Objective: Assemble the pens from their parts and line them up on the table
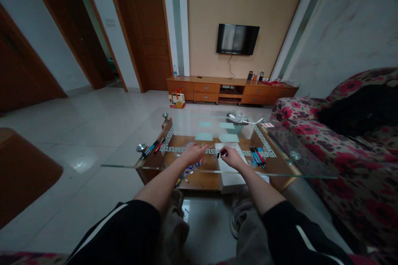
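Observation:
Over the glass table top (124,165), my left hand (193,153) reaches in palm down, its fingers stretched to the right; I make out nothing held in it. My right hand (230,157) is closed, thumb and fingers pinching a small black piece (218,155) whose kind is too small to tell. A narrow gap separates the two hands. Blue and red pens (258,157) lie together to the right of my right hand. On the left side of the glass are a blue pen (151,149) and a red pen (159,145).
Below the glass, a white box (231,180) and colourful packets (191,169) sit on the wooden shelf. A basket (238,127) with white items stands at the far right of the table. Beyond are a TV cabinet (205,89), a gift bag (176,100) and a floral sofa (351,132).

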A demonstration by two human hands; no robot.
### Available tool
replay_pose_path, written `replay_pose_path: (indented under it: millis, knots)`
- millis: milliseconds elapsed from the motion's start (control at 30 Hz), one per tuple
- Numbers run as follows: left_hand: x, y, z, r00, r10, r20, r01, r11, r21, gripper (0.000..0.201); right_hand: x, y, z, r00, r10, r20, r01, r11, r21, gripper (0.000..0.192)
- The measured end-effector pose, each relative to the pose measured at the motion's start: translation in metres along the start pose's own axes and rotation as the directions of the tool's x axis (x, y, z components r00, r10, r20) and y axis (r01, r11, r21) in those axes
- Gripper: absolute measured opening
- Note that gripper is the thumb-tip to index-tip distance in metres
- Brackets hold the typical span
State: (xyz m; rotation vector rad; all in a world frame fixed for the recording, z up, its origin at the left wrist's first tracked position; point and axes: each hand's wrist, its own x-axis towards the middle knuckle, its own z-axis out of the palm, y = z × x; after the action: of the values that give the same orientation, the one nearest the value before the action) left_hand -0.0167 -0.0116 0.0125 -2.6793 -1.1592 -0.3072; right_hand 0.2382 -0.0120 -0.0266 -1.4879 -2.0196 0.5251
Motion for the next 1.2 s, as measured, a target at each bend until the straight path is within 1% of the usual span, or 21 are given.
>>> replay_pose_path:
  millis: [467, 733, 867, 967, 1067, 1133, 1200]
  knots:
    - [0.001, -0.001, 0.004, 1.0, -0.003, 0.004, 0.003, 1.0, 0.007, 0.033, 0.0, 0.003, 0.002, 1.0, 0.005, 0.025, -0.004, 0.999, -0.038, 0.025]
    - [0.0, 0.0, -0.002, 1.0, -0.001, 0.011, 0.001, 1.0, -0.005, 0.032, 0.0, 0.003, 0.001, 0.999, -0.008, 0.041, 0.01, 0.999, -0.051, 0.029]
    - [0.001, 0.001, -0.002, 1.0, -0.005, 0.014, 0.005, 1.0, -0.009, 0.031, -0.001, 0.003, 0.001, 0.999, -0.013, 0.044, 0.016, 0.998, -0.067, 0.031]
    - [0.001, 0.001, -0.002, 1.0, -0.016, 0.018, 0.016, 1.0, -0.005, 0.031, -0.003, 0.002, 0.0, 0.999, -0.012, 0.034, 0.015, 0.997, -0.08, 0.036]
    - [0.0, 0.001, -0.002, 1.0, -0.001, 0.013, 0.001, 1.0, 0.012, 0.031, -0.005, 0.0, -0.002, 1.0, 0.009, 0.008, -0.008, 0.996, -0.087, 0.044]
    - [0.0, 0.001, -0.003, 1.0, 0.008, 0.008, -0.008, 1.0, 0.022, 0.03, -0.006, -0.003, -0.004, 1.0, 0.019, -0.021, -0.021, 0.995, -0.094, 0.047]
    - [0.0, 0.001, -0.003, 1.0, 0.01, 0.007, -0.01, 1.0, 0.024, 0.029, -0.005, -0.007, -0.008, 0.998, -0.001, -0.065, -0.007, 0.993, -0.114, 0.047]
